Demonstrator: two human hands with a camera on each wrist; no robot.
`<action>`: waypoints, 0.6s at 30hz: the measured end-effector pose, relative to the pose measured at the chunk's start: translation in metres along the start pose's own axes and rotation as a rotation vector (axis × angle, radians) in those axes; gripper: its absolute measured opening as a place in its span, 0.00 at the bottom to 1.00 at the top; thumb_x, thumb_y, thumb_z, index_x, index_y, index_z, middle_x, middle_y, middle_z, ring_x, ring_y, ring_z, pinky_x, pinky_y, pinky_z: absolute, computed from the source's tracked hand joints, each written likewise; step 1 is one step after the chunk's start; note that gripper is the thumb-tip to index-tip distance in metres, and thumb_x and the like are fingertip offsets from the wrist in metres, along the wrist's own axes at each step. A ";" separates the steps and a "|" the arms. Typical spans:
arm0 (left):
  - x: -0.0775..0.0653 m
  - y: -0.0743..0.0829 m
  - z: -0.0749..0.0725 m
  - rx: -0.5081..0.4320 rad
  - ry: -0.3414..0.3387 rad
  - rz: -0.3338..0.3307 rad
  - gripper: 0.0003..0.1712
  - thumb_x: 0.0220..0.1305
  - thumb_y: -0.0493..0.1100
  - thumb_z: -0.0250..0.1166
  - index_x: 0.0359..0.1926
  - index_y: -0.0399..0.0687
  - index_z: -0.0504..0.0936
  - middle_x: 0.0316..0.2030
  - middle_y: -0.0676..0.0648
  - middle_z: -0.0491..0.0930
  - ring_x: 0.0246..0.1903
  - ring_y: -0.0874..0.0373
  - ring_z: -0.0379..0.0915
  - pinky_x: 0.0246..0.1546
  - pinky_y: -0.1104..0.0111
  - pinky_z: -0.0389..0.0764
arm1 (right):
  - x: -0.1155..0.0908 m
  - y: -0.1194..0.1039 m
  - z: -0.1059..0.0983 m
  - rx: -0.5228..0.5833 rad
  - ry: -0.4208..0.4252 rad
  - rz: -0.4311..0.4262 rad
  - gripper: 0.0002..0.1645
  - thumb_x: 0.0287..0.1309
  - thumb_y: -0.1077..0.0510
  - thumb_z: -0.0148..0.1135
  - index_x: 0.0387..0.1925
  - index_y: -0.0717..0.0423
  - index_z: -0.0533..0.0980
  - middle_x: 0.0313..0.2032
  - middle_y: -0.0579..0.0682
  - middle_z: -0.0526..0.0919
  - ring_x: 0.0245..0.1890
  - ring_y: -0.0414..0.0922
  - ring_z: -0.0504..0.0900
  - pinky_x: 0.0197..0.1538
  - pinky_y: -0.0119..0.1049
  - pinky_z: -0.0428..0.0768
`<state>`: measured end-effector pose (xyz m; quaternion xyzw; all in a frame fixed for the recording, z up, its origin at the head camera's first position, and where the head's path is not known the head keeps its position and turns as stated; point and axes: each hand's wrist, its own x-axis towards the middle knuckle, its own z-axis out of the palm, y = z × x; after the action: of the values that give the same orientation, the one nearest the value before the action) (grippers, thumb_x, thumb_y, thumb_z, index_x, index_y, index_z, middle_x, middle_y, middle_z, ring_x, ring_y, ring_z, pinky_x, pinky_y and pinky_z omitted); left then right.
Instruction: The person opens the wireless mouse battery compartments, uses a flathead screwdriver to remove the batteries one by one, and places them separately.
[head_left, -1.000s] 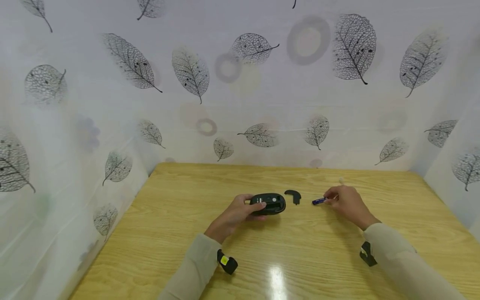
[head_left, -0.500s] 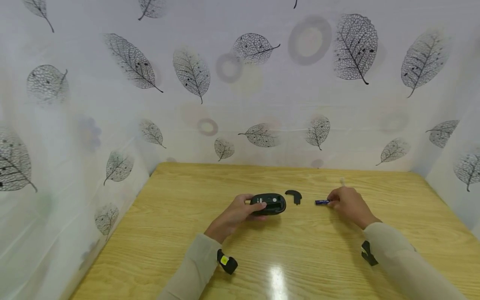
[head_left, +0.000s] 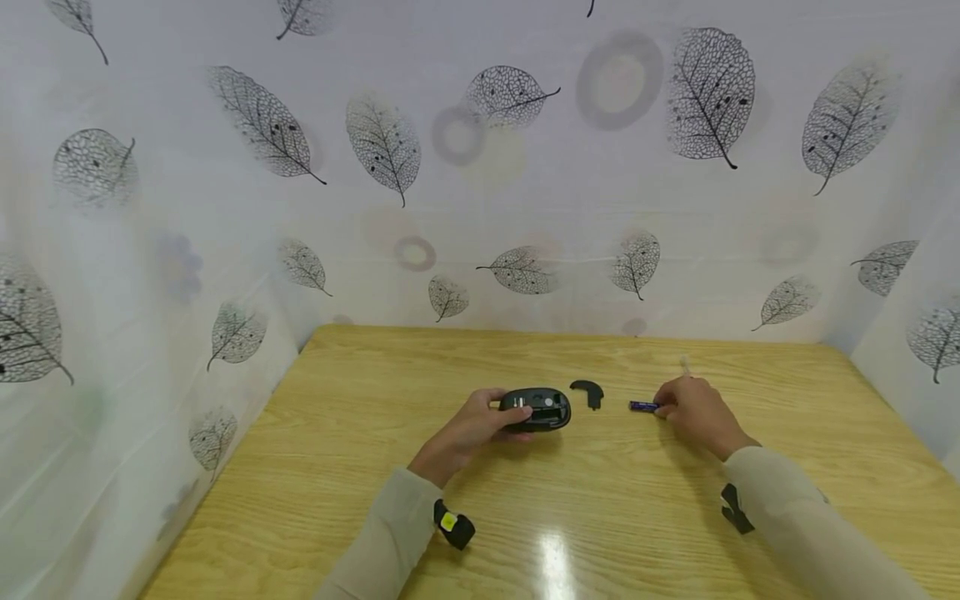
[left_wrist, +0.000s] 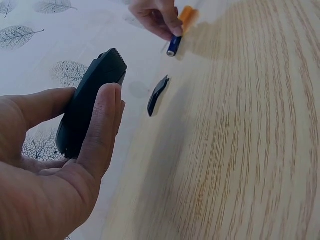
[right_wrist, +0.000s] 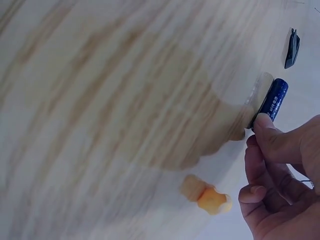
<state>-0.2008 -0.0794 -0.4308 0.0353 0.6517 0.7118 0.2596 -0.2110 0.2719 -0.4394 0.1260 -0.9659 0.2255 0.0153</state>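
In the head view my left hand holds a black computer mouse, underside up, with its battery compartment uncovered and the thumb across it. The left wrist view shows that mouse edge-on between thumb and fingers, above the table. Farther right, my right hand pinches one end of a dark blue battery, which lies sideways low over the wood. In the right wrist view, thumb and forefinger grip the battery; its held end is hidden. Between the hands lies the curved black battery cover of the mouse.
A small orange thing, blurred, is on the table beside the right hand. Something small and pale shows just behind that hand. The wooden table ends at a leaf-patterned cloth at the back and sides.
The right hand has shifted slightly right with the battery, which has turned from tilted to nearly level. The left hand and the mouse have hardly moved.
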 end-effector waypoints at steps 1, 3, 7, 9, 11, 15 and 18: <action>0.000 0.000 0.000 -0.002 0.000 0.000 0.33 0.71 0.39 0.66 0.69 0.29 0.65 0.53 0.33 0.79 0.44 0.41 0.85 0.50 0.62 0.85 | 0.000 0.000 0.000 0.000 -0.001 -0.001 0.04 0.56 0.71 0.69 0.35 0.67 0.85 0.33 0.58 0.87 0.37 0.59 0.85 0.41 0.59 0.83; 0.000 -0.001 0.000 -0.007 -0.002 -0.001 0.32 0.71 0.39 0.66 0.69 0.29 0.65 0.53 0.33 0.79 0.45 0.40 0.85 0.50 0.62 0.85 | 0.000 0.001 -0.001 0.003 -0.009 -0.002 0.04 0.56 0.70 0.69 0.35 0.67 0.85 0.34 0.59 0.87 0.36 0.59 0.85 0.41 0.58 0.83; 0.000 -0.001 -0.001 -0.014 -0.010 0.004 0.31 0.70 0.38 0.66 0.68 0.29 0.67 0.52 0.34 0.79 0.46 0.39 0.85 0.50 0.62 0.85 | -0.002 0.001 -0.001 0.010 -0.017 0.008 0.05 0.57 0.69 0.70 0.37 0.66 0.85 0.34 0.57 0.87 0.37 0.58 0.85 0.41 0.57 0.84; 0.000 -0.001 -0.001 -0.016 -0.009 0.002 0.31 0.70 0.39 0.66 0.68 0.29 0.67 0.52 0.34 0.79 0.45 0.39 0.85 0.50 0.62 0.85 | -0.002 0.001 0.000 0.011 -0.015 0.004 0.05 0.57 0.69 0.70 0.37 0.65 0.85 0.34 0.56 0.87 0.37 0.58 0.85 0.41 0.57 0.84; 0.000 -0.001 -0.002 -0.011 -0.008 0.001 0.31 0.70 0.39 0.67 0.68 0.30 0.68 0.52 0.34 0.80 0.45 0.40 0.85 0.51 0.62 0.85 | -0.003 0.001 -0.001 0.010 -0.011 0.003 0.06 0.57 0.69 0.70 0.38 0.65 0.85 0.34 0.56 0.87 0.37 0.58 0.85 0.41 0.57 0.84; 0.000 -0.002 -0.003 -0.008 -0.007 -0.005 0.32 0.70 0.41 0.67 0.68 0.31 0.68 0.53 0.35 0.79 0.44 0.42 0.86 0.53 0.62 0.83 | -0.002 0.000 -0.002 0.011 -0.012 0.007 0.08 0.57 0.69 0.70 0.40 0.66 0.84 0.34 0.55 0.86 0.37 0.57 0.85 0.42 0.58 0.83; -0.001 -0.002 -0.004 0.000 -0.004 -0.005 0.31 0.71 0.42 0.66 0.68 0.31 0.68 0.53 0.35 0.79 0.44 0.42 0.86 0.54 0.61 0.83 | -0.002 -0.001 -0.004 0.012 -0.014 0.015 0.09 0.57 0.68 0.70 0.41 0.67 0.84 0.34 0.55 0.86 0.37 0.57 0.84 0.42 0.58 0.83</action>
<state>-0.2012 -0.0834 -0.4327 0.0353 0.6512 0.7111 0.2627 -0.2089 0.2736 -0.4352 0.1203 -0.9655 0.2307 0.0060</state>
